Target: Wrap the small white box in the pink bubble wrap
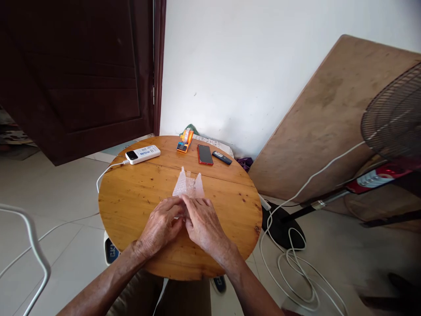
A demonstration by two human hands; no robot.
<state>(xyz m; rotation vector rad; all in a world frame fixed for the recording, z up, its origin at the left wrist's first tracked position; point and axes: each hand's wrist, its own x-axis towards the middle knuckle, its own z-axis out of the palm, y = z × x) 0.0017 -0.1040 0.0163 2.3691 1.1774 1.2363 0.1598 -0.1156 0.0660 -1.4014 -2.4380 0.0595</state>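
1. Head view, surface: a round, varnished wooden surface (128, 197) spreads beneath and around the fingers. Beyond them and leftward lies a white rectangular plastic device with a black end (144, 154), a white cable plugged in. Straight beyond the fingers stands an orange-and-blue tape dispenser (185, 141); slightly right of it are a red-edged black phone (205, 155) and a small dark-blue elongated device (222, 158).
2. Head view, room: a dark brown panelled door (82, 79) rises far left of the fingers, a white wall (246, 66) ahead, a leaning brown board (312, 131) and a black wire-caged fan (394, 114) well to their right.
3. Head view, fingers: those of the left hand (161, 224) and right hand (204, 224) curl inward, nearly meeting, over the near end of a translucent sheet of bubble wrap (189, 186), which projects just beyond them. Their tips are partly hidden, so I cannot tell how firmly closed they are.
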